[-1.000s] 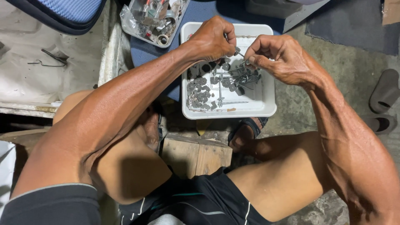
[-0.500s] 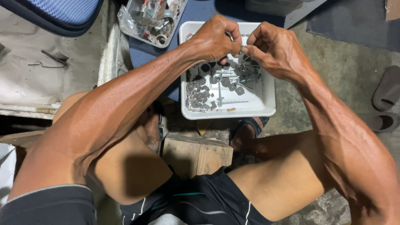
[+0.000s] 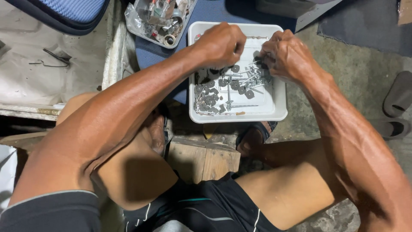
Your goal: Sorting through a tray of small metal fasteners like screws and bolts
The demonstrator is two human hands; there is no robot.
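A white square tray (image 3: 238, 117) sits on the ground in front of my knees. It holds several small metal pins with flat dark heads (image 3: 214, 92). My left hand (image 3: 219, 43) hovers over the tray's far left part with its fingers curled in; what is inside them is hidden. My right hand (image 3: 288, 53) is at the tray's far right side. Its fingertips pinch into a fan of thin pins (image 3: 251, 77). The two hands are a short gap apart.
A clear plastic container of mixed small parts (image 3: 161, 19) lies beyond the tray on a blue mat (image 3: 150, 56). A blue cushion (image 3: 64, 13) is at top left, a grey sandal (image 3: 399, 92) at right, and a wooden board (image 3: 201, 159) between my legs.
The hands met over the tray half a second ago and have since drawn apart. The right hand dropped its fingers into the pins. The view has shifted slightly.
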